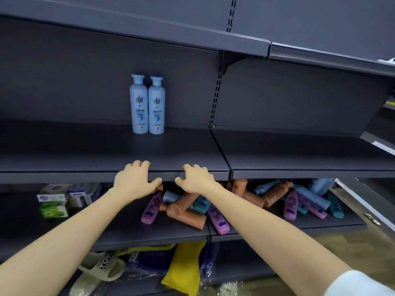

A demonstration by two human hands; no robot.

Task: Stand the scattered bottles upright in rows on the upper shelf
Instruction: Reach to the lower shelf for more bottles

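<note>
Both hands are empty: the left hand (136,180) and the right hand (195,181) sit side by side, fingers loosely bent over the front lip of the upper shelf (64,167), thumbs spread below it. At 12 o'clock two blue bottles (139,107) stand upright and touching at the back, while the scattered bottles (183,212) lie heaped on the lower shelf (128,231) from 6 round to 4 o'clock. Best, I judge, to take a top bottle round its body and set it just beside the blue pair.
</note>
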